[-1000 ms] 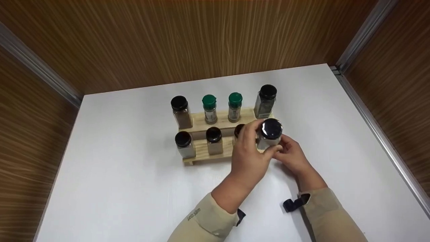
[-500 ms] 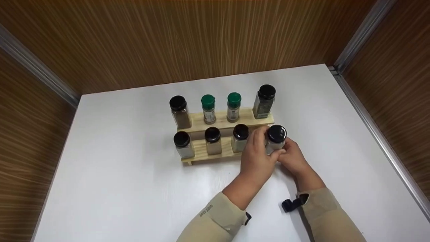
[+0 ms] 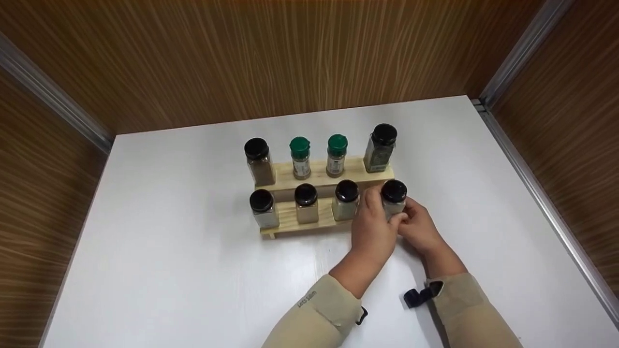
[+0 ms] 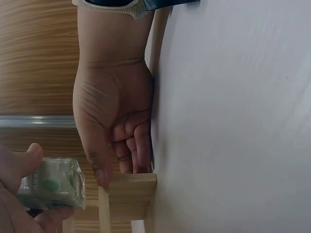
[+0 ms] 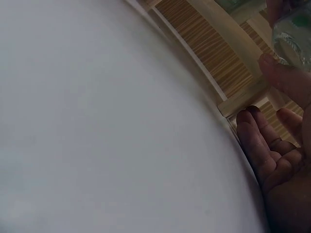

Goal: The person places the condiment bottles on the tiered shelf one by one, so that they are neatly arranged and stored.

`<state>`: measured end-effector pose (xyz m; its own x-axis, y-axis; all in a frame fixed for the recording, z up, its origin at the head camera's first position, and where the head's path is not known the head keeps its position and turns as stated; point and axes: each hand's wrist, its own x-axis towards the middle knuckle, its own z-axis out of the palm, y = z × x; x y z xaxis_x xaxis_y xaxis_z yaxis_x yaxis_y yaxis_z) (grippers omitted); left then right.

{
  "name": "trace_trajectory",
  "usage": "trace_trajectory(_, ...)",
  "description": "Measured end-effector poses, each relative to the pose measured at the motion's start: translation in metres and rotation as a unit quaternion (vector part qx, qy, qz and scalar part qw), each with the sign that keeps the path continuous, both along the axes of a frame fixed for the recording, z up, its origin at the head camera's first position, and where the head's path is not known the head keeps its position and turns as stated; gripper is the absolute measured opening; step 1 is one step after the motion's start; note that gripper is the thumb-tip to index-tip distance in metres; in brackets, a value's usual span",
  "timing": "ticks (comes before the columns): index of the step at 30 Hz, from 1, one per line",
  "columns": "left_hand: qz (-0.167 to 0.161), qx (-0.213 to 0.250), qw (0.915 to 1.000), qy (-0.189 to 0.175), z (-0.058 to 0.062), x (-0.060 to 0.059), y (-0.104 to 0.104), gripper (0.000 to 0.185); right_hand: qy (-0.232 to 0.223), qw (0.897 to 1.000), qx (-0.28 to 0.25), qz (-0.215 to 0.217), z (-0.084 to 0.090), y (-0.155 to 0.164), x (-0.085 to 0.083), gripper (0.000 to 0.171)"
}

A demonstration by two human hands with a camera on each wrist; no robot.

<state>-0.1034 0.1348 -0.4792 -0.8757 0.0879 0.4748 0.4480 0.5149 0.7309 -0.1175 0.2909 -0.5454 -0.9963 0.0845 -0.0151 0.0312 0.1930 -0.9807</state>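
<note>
My left hand (image 3: pixel 373 232) grips a clear glass spice jar (image 3: pixel 394 192) with a black lid at the right end of the lower shelf of a two-tier wooden spice rack (image 3: pixel 288 217). In the left wrist view a small gap shows between the base of this jar (image 4: pixel 52 182) and the shelf. My right hand (image 3: pixel 421 226) holds the rack's right end: its thumb lies at the shelf edge and its curled fingers meet the end piece (image 4: pixel 131 181). In the head view, the left hand partly hides the jar and that end of the rack.
Three black-lidded jars (image 3: pixel 306 205) stand along the lower shelf. On the upper shelf, two green-capped bottles (image 3: pixel 301 157) stand between two taller black-lidded jars (image 3: pixel 381 147). The rack sits on a white table (image 3: pixel 169 241) with wood-grain panels (image 3: pixel 290 58) behind and at the sides.
My left hand has shifted right and lowered the jar toward the shelf, uncovering the third jar of the lower row. The right hand stays nearly still at the rack's end.
</note>
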Motion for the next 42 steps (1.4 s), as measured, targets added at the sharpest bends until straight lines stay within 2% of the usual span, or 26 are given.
trace_trajectory(12, 0.030, -0.018, 0.9993, 0.009, -0.012, -0.004, 0.010, 0.072, -0.011, 1.000, -0.010, 0.010, 0.002, 0.000, 0.000, 0.070)
trace_trajectory(20, 0.057, -0.012, 0.9983, 0.007, -0.012, -0.008, 0.018, 0.073, 0.014, 0.999, -0.026, 0.015, 0.000, 0.001, -0.002, 0.067)
trace_trajectory(25, 0.067, -0.015, 0.9976, 0.004, -0.012, -0.011, 0.018, 0.073, 0.015, 0.999, -0.029, 0.024, 0.000, 0.000, -0.002, 0.070)
trace_trajectory(33, 0.060, -0.017, 0.9981, 0.001, -0.010, -0.013, 0.016, 0.075, 0.008, 1.000, -0.004, 0.020, 0.000, -0.001, -0.003, 0.071)
trace_trajectory(37, 0.044, -0.023, 0.9985, -0.024, -0.006, -0.008, 0.017, 0.094, 0.016, 0.999, -0.009, 0.027, 0.000, 0.002, -0.004, 0.073)
trace_trajectory(40, 0.036, -0.028, 0.9984, -0.034, -0.001, 0.002, 0.017, 0.110, 0.019, 0.999, -0.037, 0.032, -0.001, 0.002, -0.004, 0.074)
trace_trajectory(42, 0.025, -0.024, 0.9990, -0.029, 0.003, 0.010, 0.014, 0.115, 0.022, 0.998, -0.040, 0.033, -0.001, 0.002, -0.005, 0.073)
